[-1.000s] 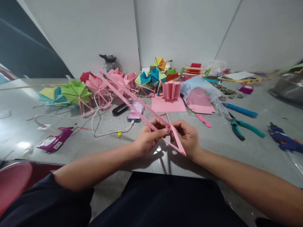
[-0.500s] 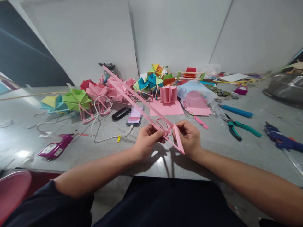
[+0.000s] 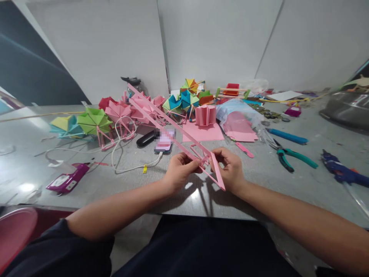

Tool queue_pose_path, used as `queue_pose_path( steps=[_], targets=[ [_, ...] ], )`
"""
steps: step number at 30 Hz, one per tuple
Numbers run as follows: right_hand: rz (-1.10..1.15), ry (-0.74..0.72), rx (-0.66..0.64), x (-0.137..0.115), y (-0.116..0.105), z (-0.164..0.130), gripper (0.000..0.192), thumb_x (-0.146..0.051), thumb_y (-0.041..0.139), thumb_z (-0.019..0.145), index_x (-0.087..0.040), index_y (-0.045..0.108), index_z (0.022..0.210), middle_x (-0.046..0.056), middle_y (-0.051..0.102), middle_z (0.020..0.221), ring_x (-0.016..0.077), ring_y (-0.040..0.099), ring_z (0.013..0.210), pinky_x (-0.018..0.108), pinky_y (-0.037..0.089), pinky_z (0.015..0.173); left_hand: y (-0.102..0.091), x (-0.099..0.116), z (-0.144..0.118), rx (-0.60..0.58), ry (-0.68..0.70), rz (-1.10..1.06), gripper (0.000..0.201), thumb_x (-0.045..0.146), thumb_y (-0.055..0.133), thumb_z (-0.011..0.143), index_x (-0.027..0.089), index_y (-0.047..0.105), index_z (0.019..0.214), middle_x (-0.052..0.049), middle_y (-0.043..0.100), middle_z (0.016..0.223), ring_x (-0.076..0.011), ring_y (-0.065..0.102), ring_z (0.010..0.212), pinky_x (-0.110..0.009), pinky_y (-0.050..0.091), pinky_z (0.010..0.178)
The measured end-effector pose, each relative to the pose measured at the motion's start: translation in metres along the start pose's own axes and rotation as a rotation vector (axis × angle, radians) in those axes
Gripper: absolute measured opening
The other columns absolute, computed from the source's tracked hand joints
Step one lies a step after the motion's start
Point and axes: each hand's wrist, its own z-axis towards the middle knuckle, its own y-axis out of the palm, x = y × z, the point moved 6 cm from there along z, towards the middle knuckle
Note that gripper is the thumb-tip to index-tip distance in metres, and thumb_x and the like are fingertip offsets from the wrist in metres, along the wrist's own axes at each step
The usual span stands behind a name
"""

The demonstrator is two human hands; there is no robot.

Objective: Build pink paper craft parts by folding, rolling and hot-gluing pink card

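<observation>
barely anything shifted: the left hand (image 3: 180, 170) and right hand (image 3: 230, 169) still pinch the pink paper-strip frame (image 3: 173, 129) above the table (image 3: 259, 173), its far end a touch lower.

Bare forearms, no watch or rings that I can spot, dark navy sleeve (image 3: 57, 250) pushed up, dark trousers (image 3: 201, 246).

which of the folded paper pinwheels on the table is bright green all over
The bright green folded paper pinwheel at the row's left end, on a pink stick stand; the neighbouring pinwheels are pink, pale yellow-blue or multicoloured.
</observation>
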Motion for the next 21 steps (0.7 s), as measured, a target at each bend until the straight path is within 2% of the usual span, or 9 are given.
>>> queue_pose_path(
  steps=[4,9,13,15,18,21],
  targets=[
    [0.057,0.035,-0.027,-0.002,0.001,-0.001,0.008,-0.028,0.07,0.094,-0.025,0.07,0.087,-0.003,0.066,0.066,0.0149,0.06,0.053,0.03,0.053,0.056,0.001,0.001,-0.001,-0.002,0.013,0.016,0.038,0.039,0.104,0.07,0.013,0.079,0.084,-0.008,0.078,0.08,-0.0166,0.073,0.074,-0.031,0.063,0.076],
    [0.118,0.154,-0.048,0.001,0.003,-0.001,0.018,-0.039,0.073,0.095,-0.026,0.069,0.084,-0.003,0.065,0.064,0.0154,0.057,0.052,0.03,0.05,0.053,0.003,-0.002,-0.003,0.005,0.031,-0.032,0.034,0.037,0.102,0.075,0.015,0.078,0.083,-0.009,0.078,0.081,-0.0177,0.074,0.076,-0.033,0.064,0.079],
    [0.158,0.197,-0.037,0.002,0.005,-0.001,0.024,-0.046,0.078,0.093,-0.026,0.069,0.082,-0.004,0.062,0.06,0.0144,0.052,0.049,0.029,0.046,0.05,0.003,-0.003,-0.005,0.004,0.003,-0.058,0.03,0.033,0.099,0.079,0.014,0.076,0.086,-0.008,0.078,0.085,-0.0164,0.074,0.077,-0.032,0.063,0.08],
    [0.156,0.211,-0.048,0.003,0.002,0.003,0.025,-0.047,0.077,0.093,-0.025,0.071,0.082,-0.002,0.064,0.063,0.0141,0.053,0.051,0.029,0.046,0.051,0.004,-0.002,-0.006,-0.028,-0.026,-0.066,0.032,0.035,0.1,0.08,0.014,0.077,0.089,-0.009,0.078,0.086,-0.0162,0.074,0.079,-0.032,0.063,0.082],
    [0.131,0.258,-0.131,0.007,-0.006,0.017,0.026,-0.046,0.078,0.09,-0.023,0.072,0.077,0.0,0.067,0.065,0.0143,0.055,0.054,0.028,0.046,0.051,0.008,-0.001,-0.008,-0.145,-0.09,-0.041,0.038,0.04,0.101,0.078,0.015,0.079,0.094,-0.01,0.079,0.093,-0.0189,0.075,0.086,-0.034,0.062,0.084],
    [0.117,0.39,-0.323,0.021,-0.015,0.036,0.029,-0.043,0.081,0.083,-0.022,0.069,0.067,-0.002,0.06,0.056,0.0132,0.049,0.048,0.028,0.041,0.047,0.012,-0.006,-0.013,-0.243,-0.194,0.054,0.048,0.036,0.103,0.073,0.015,0.078,0.109,-0.013,0.081,0.108,-0.0204,0.077,0.09,-0.035,0.06,0.083]
  ],
)
